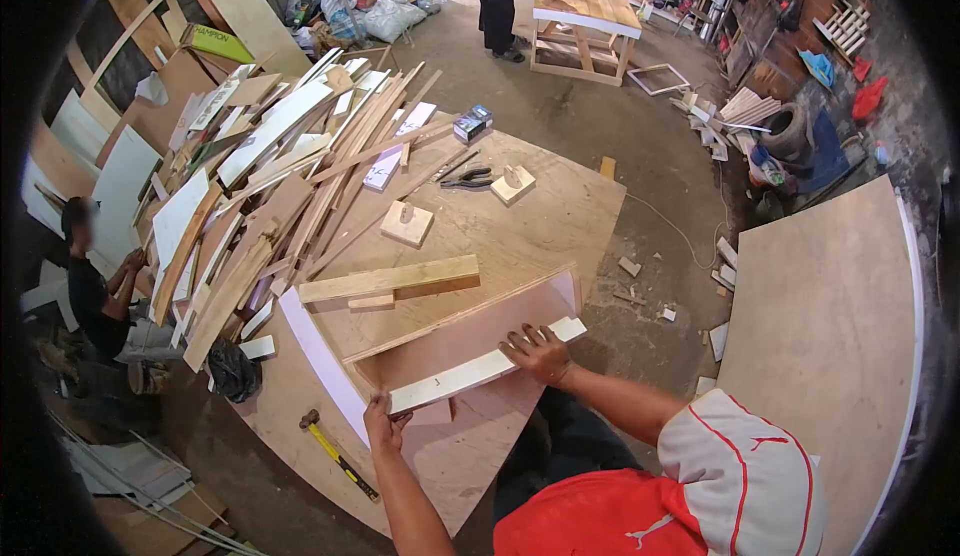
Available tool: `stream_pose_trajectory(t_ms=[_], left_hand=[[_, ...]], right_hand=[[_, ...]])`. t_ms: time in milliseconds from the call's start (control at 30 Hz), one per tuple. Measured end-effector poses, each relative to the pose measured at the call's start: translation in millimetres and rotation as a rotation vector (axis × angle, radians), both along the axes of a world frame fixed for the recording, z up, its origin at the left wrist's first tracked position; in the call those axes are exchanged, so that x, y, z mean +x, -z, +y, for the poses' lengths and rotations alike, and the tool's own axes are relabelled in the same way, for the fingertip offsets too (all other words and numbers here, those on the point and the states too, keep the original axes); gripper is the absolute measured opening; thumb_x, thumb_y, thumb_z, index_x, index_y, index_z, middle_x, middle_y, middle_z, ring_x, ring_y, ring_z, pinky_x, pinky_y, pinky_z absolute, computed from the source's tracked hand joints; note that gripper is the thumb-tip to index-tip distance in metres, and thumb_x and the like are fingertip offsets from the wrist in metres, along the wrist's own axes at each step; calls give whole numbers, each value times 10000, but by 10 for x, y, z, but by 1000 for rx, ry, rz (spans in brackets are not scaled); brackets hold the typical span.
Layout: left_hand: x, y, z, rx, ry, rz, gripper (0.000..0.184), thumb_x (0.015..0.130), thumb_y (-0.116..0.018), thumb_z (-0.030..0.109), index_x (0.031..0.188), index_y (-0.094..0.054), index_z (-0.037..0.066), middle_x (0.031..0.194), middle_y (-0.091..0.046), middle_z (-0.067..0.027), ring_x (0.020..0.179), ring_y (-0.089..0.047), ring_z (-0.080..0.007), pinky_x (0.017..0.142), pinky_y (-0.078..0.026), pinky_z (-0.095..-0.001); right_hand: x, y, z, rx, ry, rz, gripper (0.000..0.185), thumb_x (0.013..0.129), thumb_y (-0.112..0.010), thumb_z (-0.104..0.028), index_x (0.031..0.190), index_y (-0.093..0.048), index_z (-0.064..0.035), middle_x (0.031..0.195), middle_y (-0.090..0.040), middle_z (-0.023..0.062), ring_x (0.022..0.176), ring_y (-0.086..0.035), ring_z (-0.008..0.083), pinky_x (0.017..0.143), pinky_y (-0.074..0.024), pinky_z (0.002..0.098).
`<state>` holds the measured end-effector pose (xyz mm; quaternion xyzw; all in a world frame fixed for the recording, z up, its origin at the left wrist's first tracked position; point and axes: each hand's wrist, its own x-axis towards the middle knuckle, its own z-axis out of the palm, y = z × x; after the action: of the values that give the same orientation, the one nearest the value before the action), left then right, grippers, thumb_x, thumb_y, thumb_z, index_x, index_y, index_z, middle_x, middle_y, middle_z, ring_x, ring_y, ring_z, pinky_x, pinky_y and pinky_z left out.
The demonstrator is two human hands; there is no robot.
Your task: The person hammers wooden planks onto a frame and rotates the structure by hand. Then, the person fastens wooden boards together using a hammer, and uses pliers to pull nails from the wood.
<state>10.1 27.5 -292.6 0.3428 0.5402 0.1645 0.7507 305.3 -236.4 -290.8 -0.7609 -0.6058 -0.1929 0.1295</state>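
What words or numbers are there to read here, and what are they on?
"CHAMPION", on the yellow-green box; its first letter is faint.
Maybe "1", on the white strip of wood; it could be just a mark.
Too small or blurred: the small dark box, the pale board and the hammer.

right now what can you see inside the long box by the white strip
Inside the box, a pale panel shows. The near side is covered by the white strip and the right hand, so I can't see what's beneath them.
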Motion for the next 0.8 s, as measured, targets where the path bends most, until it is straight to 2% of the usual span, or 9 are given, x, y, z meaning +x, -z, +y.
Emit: stream_pose_trajectory(t_ms=[133,267,367,467,567,600,700,733,800], left_hand=[[127,138,-16,135,-133,69,431,965,-720,166,1333,-515,75,927,-693,-75,686,-690,-200,532,-550,-296],[202,306,132,199,-57,92,519,1000,-674,222,1437,-463,37,957,-683,-66,693,-683,-179,531,-531,-298],[300,126,-1,189,14,66,543,1047,-589,294,1498,-427,37,1098,-683,-105,895,-699,-213,739,-575,-359],[166,851,-129,320,-248,-120,553,1087,-486,359,1524,-426,25,1323,-628,-163,1200,-619,-269,1005,-491,-407],[98,957,-499,863,130,139,568,1114,-362,396,1513,-462,5,1509,-502,-219,1398,-475,-316,1153,-347,-404],[102,893,-594,1025,278,414,618,1096,-358,440,1474,-503,-26,1556,-459,-228,1452,-415,-351,1173,-320,-470],[-3,780,-717,1166,559,596,670,1063,-380,490,1475,-505,-23,1570,-444,-223,1519,-301,-369,1215,-208,-551],[-47,742,-723,1145,562,508,801,995,-444,611,1511,-465,-1,1596,-419,-196,1555,-219,-373,1225,-121,-608],[-119,566,-695,1216,767,647,872,950,-489,661,1541,-428,23,1616,-387,-188,1558,-212,-372,1238,-109,-597]], right_hand=[[-140,82,-23,-105,69,23,416,932,-552,-282,1324,-659,-189,1344,-660,96,1221,-641,338,924,-549,531],[-189,250,45,-165,133,90,485,951,-527,-275,1424,-592,-189,1436,-606,127,1310,-586,371,1014,-495,587],[-51,435,39,-203,164,116,533,956,-524,-286,1482,-534,-200,1486,-563,129,1377,-526,376,1092,-424,608],[234,362,-6,-304,147,178,605,945,-550,-299,1538,-461,-213,1543,-502,123,1449,-441,364,1153,-355,603],[478,470,-74,-329,121,159,689,912,-603,-295,1570,-410,-232,1574,-457,118,1486,-392,332,1180,-334,566],[574,432,-77,-349,115,166,680,913,-599,-294,1566,-418,-234,1562,-469,120,1480,-401,328,1180,-337,558],[753,483,-104,-305,127,175,628,934,-565,-244,1550,-447,-248,1523,-509,131,1469,-414,329,1181,-343,541],[791,489,-103,-298,135,190,626,934,-562,-221,1549,-450,-248,1525,-510,133,1474,-408,332,1182,-341,543],[866,545,-92,-295,134,227,644,927,-561,-172,1555,-443,-249,1549,-486,139,1489,-388,338,1187,-340,539]])
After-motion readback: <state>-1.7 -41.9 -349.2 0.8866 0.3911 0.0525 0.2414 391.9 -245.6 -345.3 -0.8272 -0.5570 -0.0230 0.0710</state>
